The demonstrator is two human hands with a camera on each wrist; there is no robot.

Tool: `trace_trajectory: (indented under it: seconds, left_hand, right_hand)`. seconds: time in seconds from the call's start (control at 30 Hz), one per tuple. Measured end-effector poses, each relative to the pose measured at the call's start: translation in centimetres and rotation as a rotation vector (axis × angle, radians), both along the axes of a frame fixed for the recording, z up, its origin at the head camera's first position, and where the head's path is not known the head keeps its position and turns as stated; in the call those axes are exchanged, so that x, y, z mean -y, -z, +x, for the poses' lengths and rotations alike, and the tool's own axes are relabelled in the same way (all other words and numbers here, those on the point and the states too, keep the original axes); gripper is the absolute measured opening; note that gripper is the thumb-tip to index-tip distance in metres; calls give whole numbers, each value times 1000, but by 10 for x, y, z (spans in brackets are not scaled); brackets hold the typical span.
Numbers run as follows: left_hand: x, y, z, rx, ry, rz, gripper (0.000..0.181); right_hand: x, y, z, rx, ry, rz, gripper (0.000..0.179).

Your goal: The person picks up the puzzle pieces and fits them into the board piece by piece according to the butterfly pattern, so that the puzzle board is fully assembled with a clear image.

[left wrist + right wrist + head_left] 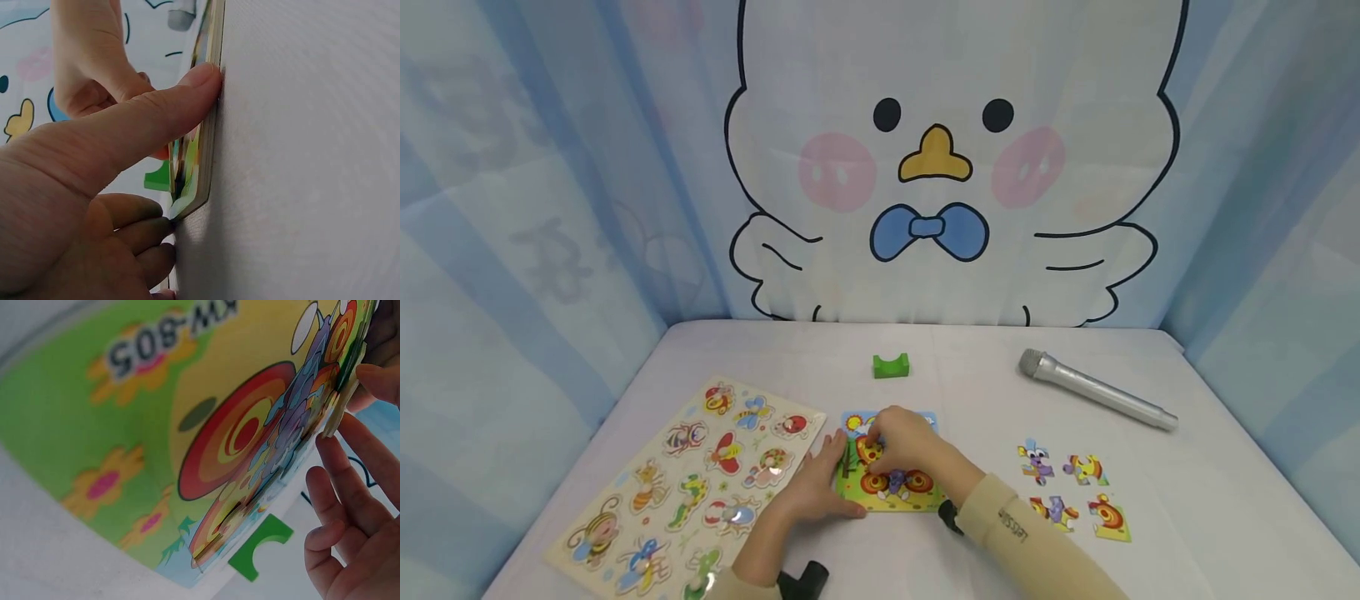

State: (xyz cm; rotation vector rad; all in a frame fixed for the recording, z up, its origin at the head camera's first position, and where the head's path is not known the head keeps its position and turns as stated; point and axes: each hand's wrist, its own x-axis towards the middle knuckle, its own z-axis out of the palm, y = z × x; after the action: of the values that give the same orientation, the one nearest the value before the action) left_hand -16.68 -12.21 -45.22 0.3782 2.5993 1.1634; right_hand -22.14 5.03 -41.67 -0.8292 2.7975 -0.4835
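The right hand (910, 440) pinches a puzzle piece (341, 407) above the left half of the puzzle board (895, 504) — left hand (811, 489), fingers spread, braces that board's near-left corner.

You appear to be in a curtained play nook: blue-and-white curtains (512, 267) close in both sides, a big cartoon bird (936, 75) fills the back, and a bug puzzle (721, 485), a butterfly puzzle (897, 483), a green block (891, 367) and a microphone (1097, 390) lie on your white table (973, 375). Whether it stands inside a home, you cannot tell.
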Motion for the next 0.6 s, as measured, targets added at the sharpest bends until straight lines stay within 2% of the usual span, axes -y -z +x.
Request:
trace_trajectory:
  seconds: [0.6]
  left_hand:
    - [-1, -1, 0, -2, 4, -2, 108]
  right_hand:
    - [5, 2, 1, -1, 20, 31, 31]
